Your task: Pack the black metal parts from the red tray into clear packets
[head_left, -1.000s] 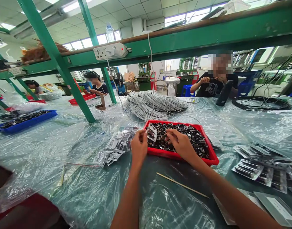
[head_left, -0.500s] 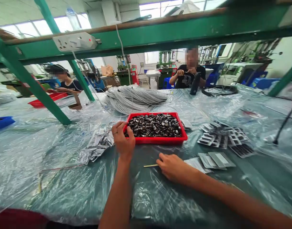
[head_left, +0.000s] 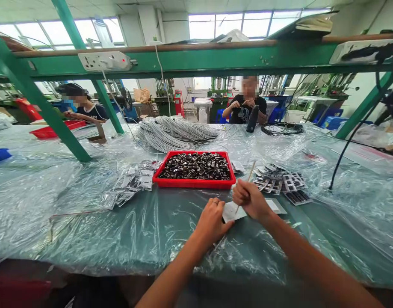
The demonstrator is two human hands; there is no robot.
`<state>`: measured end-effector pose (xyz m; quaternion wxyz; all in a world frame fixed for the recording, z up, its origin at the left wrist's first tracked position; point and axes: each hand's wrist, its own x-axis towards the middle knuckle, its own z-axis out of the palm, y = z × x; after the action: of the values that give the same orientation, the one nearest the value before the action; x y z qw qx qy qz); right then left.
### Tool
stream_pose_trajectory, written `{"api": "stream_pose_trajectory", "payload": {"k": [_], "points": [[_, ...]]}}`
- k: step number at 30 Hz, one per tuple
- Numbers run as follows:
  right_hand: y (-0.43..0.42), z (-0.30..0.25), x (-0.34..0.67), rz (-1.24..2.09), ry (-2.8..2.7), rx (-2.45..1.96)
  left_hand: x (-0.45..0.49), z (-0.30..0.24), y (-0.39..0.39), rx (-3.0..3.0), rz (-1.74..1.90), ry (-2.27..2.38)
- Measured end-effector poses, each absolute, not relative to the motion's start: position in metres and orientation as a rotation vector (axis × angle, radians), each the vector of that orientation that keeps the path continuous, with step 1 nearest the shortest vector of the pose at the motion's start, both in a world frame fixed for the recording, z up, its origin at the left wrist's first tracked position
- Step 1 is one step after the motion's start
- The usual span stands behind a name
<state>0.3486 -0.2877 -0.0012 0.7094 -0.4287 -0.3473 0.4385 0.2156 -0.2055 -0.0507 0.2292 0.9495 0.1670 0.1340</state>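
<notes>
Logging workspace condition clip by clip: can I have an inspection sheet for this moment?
Surface: table under wrinkled clear plastic sheeting.
Job's things: flat pouch and thin stick, the stick's lower end at the pouch; red tray of small dark parts behind them.
Clutter: filled pouches left and right of the tray.
Grips: left hand holds the pouch's edge; right hand is shut on the stick.
Cables: grey cable bundle; black coil.
Surroundings: green frame carrying a power strip; two co-workers seated across the table.
</notes>
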Motion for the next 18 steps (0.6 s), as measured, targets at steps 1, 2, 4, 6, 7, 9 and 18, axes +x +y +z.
{"api": "stream_pose_trajectory", "payload": {"k": [1,2,4,6,7,9,18], "points": [[-0.277,-0.006,0.340,1.067,-0.752,-0.873,0.202,-0.051,-0.199,2.585,0.411,0.536],[-0.266,-0.010,0.331,1.140,-0.733,-0.817,0.187,-0.053,-0.193,2.551,0.450,0.619],[-0.242,-0.020,0.311,1.218,-0.700,-0.750,0.156,-0.057,-0.183,2.480,0.527,0.799],[-0.217,-0.028,0.288,1.226,-0.671,-0.699,0.130,-0.063,-0.177,2.427,0.587,0.940],[-0.205,-0.031,0.276,1.226,-0.663,-0.676,0.121,-0.065,-0.176,2.406,0.607,0.983],[-0.185,-0.035,0.256,1.229,-0.673,-0.654,0.111,-0.069,-0.174,2.370,0.645,1.032],[-0.168,-0.044,0.231,1.195,-0.707,-0.652,0.114,-0.075,-0.174,2.281,0.730,1.083]]}}
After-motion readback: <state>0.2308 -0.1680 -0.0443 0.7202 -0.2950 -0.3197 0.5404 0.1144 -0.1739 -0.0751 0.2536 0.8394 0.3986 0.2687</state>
